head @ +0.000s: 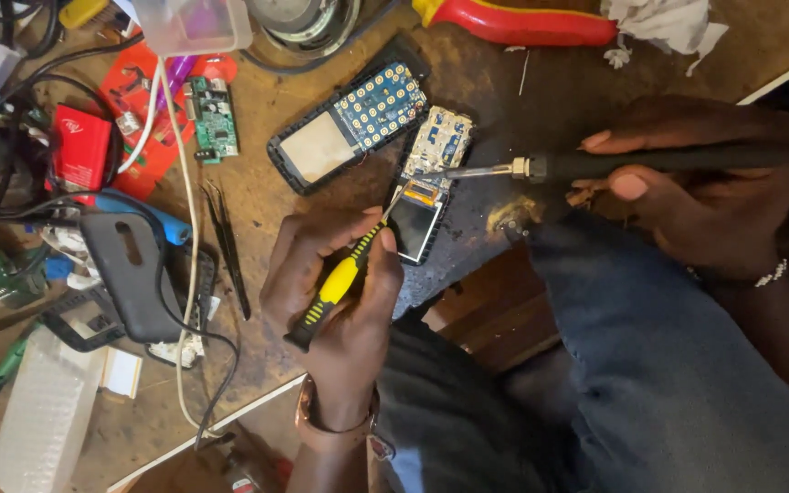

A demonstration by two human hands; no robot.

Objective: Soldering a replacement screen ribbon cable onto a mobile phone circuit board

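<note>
Two hands at work: left hand (335, 274) fingers gripping yellow-black screwdriver (340, 278), right hand (687, 196) fingers closed round soldering iron (595, 164); both tips on phone board (426, 183) near surface (267, 192) edge; little room.

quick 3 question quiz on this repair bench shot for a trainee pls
1. True or false: the left hand holds a yellow-and-black screwdriver.
2. The tip of the soldering iron in the right hand meets which thing? A) the green circuit board B) the phone board C) the tweezers
3. Fill in: the big tool at the top edge has a ___ handle.

Key: 1 true. 2 B. 3 red.
</note>
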